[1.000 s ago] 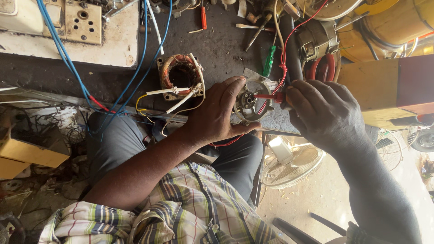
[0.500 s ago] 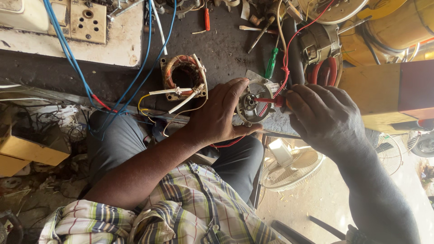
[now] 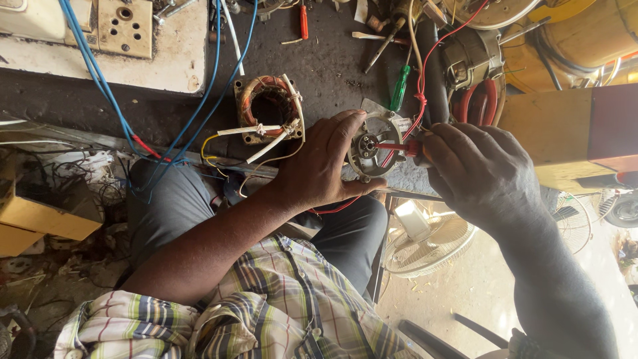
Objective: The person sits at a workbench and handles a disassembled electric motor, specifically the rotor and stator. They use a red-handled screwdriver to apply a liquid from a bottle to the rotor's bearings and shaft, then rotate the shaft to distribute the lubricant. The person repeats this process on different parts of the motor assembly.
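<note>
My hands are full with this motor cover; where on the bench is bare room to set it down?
Bare dark bench lies between the copper-wound stator and the green screwdriver. The top edge and the right side by the red wires are crowded.

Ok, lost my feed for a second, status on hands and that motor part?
Left hand grips round metal motor cover. Right hand holds red-handled tool at its centre. Red wire runs close behind.

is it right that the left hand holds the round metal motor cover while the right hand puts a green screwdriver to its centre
Not quite: in the head view the screwdriver in the right hand is red, not green. The left hand does hold the motor cover.
</note>
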